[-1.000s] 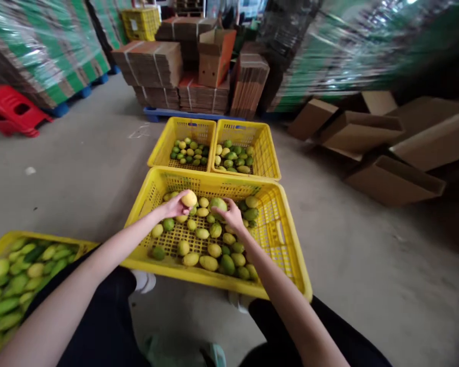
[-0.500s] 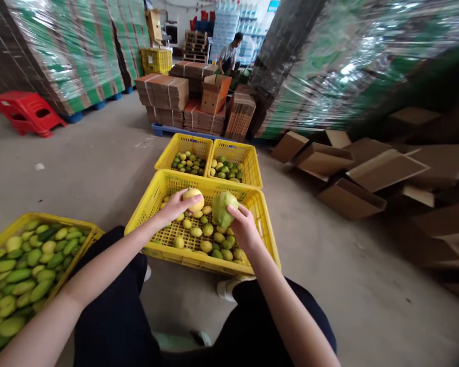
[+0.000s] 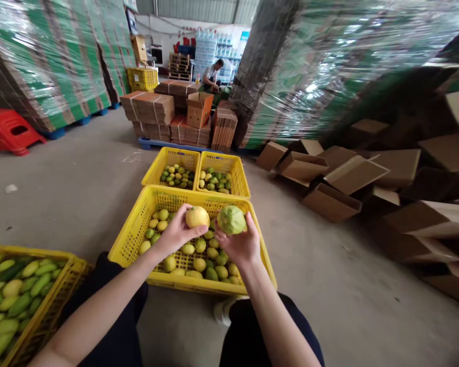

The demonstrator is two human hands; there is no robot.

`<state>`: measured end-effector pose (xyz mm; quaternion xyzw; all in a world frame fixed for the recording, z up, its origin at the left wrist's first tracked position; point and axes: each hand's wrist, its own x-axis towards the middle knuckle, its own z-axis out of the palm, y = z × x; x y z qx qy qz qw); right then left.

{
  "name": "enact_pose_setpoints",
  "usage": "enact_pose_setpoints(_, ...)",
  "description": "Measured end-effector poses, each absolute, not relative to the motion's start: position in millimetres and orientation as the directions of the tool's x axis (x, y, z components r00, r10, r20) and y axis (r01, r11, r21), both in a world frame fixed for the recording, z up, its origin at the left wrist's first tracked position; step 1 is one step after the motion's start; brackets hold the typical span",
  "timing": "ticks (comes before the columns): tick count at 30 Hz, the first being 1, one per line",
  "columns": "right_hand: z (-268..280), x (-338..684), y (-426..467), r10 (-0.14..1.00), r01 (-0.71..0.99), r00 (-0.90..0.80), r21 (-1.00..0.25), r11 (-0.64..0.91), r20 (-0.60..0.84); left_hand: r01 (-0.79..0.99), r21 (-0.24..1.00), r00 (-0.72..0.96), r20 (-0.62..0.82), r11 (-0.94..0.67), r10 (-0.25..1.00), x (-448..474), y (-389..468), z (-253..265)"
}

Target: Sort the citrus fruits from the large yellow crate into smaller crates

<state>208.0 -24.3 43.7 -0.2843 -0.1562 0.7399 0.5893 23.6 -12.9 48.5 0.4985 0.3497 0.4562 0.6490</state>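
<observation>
Head view: round yellow fruit (image 3: 198,217) beside larger, lumpy green fruit (image 3: 232,220).

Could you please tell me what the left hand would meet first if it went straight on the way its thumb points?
Most likely the green fruit in the right hand, though how their depths compare is hard to judge.

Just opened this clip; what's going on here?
A person's left hand holds a yellow fruit and the right hand a lumpy green fruit, side by side above a large yellow crate with more fruit in it. Two more crates of fruit stand just beyond, and a fuller crate is at the person's left.
</observation>
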Motion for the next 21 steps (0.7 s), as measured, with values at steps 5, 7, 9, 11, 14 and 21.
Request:
enact_pose_setpoints(5, 33, 208, -23, 0.992, -0.710, -0.104, -0.693, -0.129, -0.078, -0.250, 0.964, 0.270, 0.154, -0.085, 0.950, 25, -12, 43)
enact_pose_setpoints(7, 34, 210, -24, 0.997, -0.631, -0.071, -0.775, -0.035, 0.012, -0.215, 0.956, 0.228, 0.247, -0.198, 0.942, 24, -9, 39)
enact_pose_setpoints(9, 36, 212, -26, 0.992, -0.494, -0.043, -0.865, 0.081, 0.117, -0.135, 0.929, 0.179, 0.366, -0.345, 0.913, 23, -6, 35)
enact_pose_setpoints(11, 38, 213, -29, 0.963, -0.257, -0.001, -0.930, 0.261, 0.271, -0.018, 0.875, 0.125, 0.481, -0.483, 0.868, 20, -3, 31)
enact_pose_setpoints(14, 40, 210, -32, 0.830, 0.258, -0.002, -0.801, 0.540, 0.558, 0.126, 0.780, 0.079, 0.608, -0.613, 0.790, 13, -2, 28)
enact_pose_setpoints(21, 35, 188, -24, 0.529, 0.642, -0.089, -0.357, 0.679, 0.844, 0.361, 0.546, 0.046, 0.800, -0.757, 0.599, -1, -3, 34)
